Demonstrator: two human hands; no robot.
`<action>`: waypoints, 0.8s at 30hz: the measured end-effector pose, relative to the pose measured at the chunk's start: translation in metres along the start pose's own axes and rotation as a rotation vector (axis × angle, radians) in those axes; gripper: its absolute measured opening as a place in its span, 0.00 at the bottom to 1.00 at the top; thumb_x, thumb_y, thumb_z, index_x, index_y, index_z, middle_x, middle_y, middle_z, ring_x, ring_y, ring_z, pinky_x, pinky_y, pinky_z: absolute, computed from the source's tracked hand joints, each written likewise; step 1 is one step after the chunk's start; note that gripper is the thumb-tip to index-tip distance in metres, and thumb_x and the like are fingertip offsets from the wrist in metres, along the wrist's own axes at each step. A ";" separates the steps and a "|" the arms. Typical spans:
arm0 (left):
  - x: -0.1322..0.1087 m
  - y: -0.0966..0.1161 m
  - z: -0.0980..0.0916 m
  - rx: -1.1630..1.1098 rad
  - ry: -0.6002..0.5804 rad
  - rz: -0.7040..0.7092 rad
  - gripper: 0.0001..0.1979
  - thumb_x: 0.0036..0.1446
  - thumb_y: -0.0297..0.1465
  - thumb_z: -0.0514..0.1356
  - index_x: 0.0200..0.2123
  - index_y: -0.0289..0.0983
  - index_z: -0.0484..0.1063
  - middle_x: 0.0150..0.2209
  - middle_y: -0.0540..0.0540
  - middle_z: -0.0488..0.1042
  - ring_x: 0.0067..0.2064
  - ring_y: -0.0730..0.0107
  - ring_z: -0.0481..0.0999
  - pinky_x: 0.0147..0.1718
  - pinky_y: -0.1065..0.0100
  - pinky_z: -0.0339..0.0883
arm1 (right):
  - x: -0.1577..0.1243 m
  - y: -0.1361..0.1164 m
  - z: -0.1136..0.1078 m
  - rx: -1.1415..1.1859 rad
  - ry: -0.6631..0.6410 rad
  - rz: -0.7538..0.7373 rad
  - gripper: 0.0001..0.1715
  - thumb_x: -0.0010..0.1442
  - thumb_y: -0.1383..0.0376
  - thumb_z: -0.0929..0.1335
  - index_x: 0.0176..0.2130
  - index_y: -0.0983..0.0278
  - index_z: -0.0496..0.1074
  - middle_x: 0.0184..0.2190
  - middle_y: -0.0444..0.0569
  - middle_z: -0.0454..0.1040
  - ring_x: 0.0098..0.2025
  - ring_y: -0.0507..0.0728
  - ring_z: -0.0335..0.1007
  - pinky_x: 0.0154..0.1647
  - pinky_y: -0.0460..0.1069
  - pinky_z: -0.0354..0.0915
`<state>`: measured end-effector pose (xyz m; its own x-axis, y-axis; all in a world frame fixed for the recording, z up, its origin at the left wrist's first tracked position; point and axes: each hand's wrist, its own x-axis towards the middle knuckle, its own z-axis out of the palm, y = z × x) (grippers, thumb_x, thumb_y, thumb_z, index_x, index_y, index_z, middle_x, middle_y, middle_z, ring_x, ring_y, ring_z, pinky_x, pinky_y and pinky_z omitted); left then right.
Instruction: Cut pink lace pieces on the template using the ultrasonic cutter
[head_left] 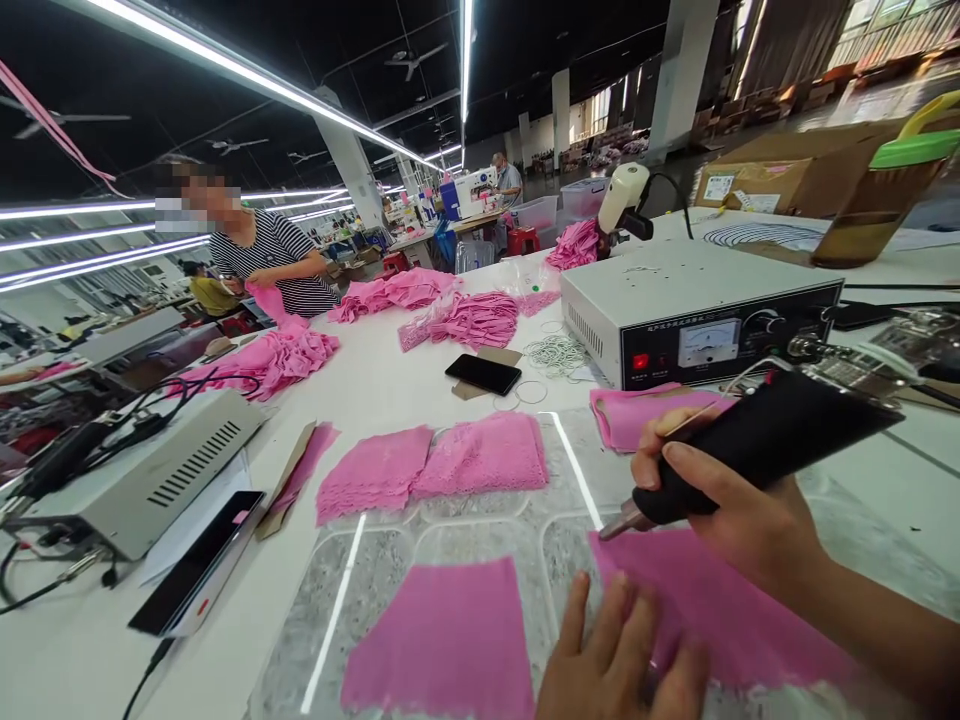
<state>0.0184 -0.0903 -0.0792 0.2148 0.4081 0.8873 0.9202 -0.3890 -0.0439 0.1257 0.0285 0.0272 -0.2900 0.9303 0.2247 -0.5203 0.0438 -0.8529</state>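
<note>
My right hand (757,510) is wrapped round a black handheld ultrasonic welder (772,440). Its metal tip points down to the left, at the upper left corner of a pink fabric piece (735,600); whether the two touch I cannot tell. Fingers spread, my left hand (607,660) lies over the left part of that fabric, slightly blurred. Another pink piece (442,630) lies flat to the left on the clear patterned mat (300,640). Behind these are two stacks of pink pieces, a left stack (375,465) and a right stack (484,455) with a lacy edge.
A control box (675,300) with a dial stands at the back right, near a bottle (877,200). A phone (484,373) and elastic loops (555,352) lie mid-table. At left are another box (150,480) and a tablet-like device (199,560). Across the table, a person (274,255) handles pink fabric.
</note>
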 end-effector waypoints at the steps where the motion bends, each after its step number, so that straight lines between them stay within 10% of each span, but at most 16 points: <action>1: -0.001 0.001 0.003 0.019 0.007 0.012 0.12 0.66 0.40 0.55 0.42 0.42 0.75 0.40 0.47 0.81 0.50 0.65 0.78 0.64 0.55 0.54 | 0.000 -0.001 0.000 0.005 0.012 -0.002 0.13 0.51 0.63 0.77 0.32 0.60 0.71 0.28 0.45 0.69 0.26 0.55 0.67 0.22 0.49 0.70; 24: -0.010 0.001 0.024 0.017 0.016 0.087 0.08 0.60 0.34 0.63 0.43 0.42 0.75 0.42 0.45 0.81 0.57 0.64 0.73 0.63 0.60 0.57 | -0.001 0.006 0.002 0.030 0.026 -0.024 0.11 0.55 0.58 0.74 0.35 0.56 0.69 0.29 0.45 0.67 0.26 0.57 0.62 0.22 0.51 0.65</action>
<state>0.0251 -0.0751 -0.0990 0.2891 0.3596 0.8872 0.9036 -0.4086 -0.1289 0.1212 0.0271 0.0223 -0.2559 0.9384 0.2323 -0.5512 0.0558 -0.8325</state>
